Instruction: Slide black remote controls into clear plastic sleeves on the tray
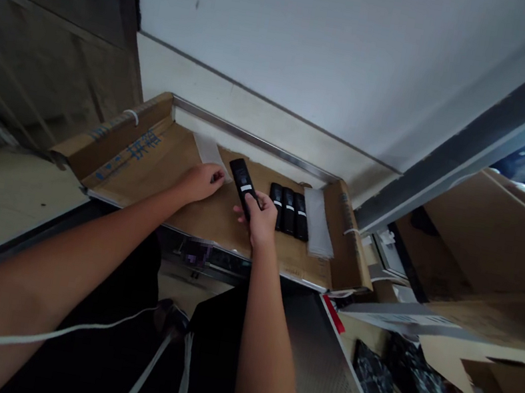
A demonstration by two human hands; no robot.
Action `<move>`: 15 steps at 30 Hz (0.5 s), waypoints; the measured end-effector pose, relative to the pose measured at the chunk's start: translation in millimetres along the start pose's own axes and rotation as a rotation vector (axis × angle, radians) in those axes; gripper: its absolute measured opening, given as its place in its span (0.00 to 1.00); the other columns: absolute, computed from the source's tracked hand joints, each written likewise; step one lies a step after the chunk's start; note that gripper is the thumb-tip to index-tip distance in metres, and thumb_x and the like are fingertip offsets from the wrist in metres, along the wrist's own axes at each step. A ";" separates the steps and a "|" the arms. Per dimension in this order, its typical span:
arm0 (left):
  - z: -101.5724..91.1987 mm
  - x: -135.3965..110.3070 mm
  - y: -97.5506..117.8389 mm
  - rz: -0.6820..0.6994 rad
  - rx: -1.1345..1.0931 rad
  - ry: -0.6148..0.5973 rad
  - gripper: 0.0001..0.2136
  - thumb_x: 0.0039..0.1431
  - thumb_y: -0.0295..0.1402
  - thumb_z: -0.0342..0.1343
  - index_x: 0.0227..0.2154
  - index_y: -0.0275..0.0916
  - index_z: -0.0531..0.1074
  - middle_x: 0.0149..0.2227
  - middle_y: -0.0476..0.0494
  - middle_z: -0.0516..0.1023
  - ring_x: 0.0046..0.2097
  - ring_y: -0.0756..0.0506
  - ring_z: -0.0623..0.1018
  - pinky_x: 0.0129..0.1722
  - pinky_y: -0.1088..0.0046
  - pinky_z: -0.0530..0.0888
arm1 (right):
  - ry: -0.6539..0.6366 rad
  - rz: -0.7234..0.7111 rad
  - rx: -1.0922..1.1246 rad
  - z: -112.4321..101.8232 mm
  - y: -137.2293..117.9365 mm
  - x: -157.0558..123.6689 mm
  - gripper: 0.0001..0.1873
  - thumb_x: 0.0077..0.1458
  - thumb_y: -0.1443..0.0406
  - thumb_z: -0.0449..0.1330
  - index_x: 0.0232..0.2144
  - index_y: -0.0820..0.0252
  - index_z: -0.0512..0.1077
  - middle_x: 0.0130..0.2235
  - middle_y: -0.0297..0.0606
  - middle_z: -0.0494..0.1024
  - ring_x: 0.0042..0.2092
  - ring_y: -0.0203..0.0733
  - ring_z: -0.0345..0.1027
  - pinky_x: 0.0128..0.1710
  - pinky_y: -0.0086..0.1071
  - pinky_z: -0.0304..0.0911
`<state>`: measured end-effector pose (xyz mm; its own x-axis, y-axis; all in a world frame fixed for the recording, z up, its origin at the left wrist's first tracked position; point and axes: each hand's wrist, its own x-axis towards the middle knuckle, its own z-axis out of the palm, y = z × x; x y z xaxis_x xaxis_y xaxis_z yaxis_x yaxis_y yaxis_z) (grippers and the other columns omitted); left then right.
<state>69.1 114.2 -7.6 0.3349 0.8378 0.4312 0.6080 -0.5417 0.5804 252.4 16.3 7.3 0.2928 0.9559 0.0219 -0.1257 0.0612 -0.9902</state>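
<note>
My right hand (259, 215) is closed round the lower end of a black remote control (241, 178) with a small white label, held tilted above the cardboard. My left hand (201, 182) has its fingers curled in, beside a flat translucent plastic sleeve (206, 148); whatever the fingertips may hold is hidden. To the right of my right hand, three more black remote controls (289, 211) lie side by side, each with a white label. A stack of whitish plastic sleeves (319, 227) lies just beyond them.
The work surface is a shallow cardboard-lined tray (167, 163) with raised sides, against a white wall (291, 32). A large cardboard box (510, 233) stands at the right. Dark patterned bags (417, 383) lie on the floor. A white cord (66, 331) crosses below my left arm.
</note>
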 end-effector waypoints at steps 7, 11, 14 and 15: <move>9.5 22.9 -12.7 -0.170 -0.144 0.092 0.11 0.50 0.24 0.59 0.37 0.41 0.79 0.36 0.44 0.81 0.36 0.43 0.76 0.36 0.68 0.69 | -0.156 0.121 0.125 -10.0 -9.2 -11.8 0.22 0.45 0.57 0.68 0.41 0.62 0.75 0.37 0.39 0.81 0.26 0.40 0.78 0.12 0.22 0.56; 9.1 25.8 -18.7 -0.153 -0.259 0.092 0.10 0.53 0.24 0.59 0.36 0.40 0.80 0.36 0.44 0.82 0.36 0.44 0.77 0.39 0.68 0.72 | -0.141 0.155 0.159 -12.5 -11.6 -9.3 0.20 0.46 0.58 0.67 0.40 0.64 0.76 0.32 0.38 0.81 0.25 0.39 0.77 0.10 0.21 0.51; 7.6 24.9 -22.1 -0.154 -0.367 0.073 0.08 0.57 0.29 0.59 0.37 0.38 0.81 0.38 0.43 0.83 0.38 0.45 0.78 0.42 0.68 0.73 | -0.117 0.167 0.177 -13.5 -11.9 -7.0 0.18 0.46 0.60 0.65 0.39 0.65 0.76 0.31 0.38 0.80 0.24 0.39 0.77 0.09 0.21 0.48; 6.6 24.2 -22.9 -0.143 -0.404 0.051 0.08 0.58 0.31 0.59 0.38 0.38 0.81 0.39 0.43 0.83 0.39 0.45 0.78 0.43 0.68 0.73 | -0.107 0.171 0.180 -13.7 -11.6 -6.4 0.17 0.46 0.60 0.65 0.38 0.64 0.76 0.31 0.38 0.80 0.24 0.39 0.77 0.09 0.21 0.48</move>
<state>68.0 147.4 -15.1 0.2253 0.9077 0.3541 0.3121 -0.4115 0.8563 264.9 5.5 16.7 0.1526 0.9810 -0.1201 -0.3339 -0.0633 -0.9405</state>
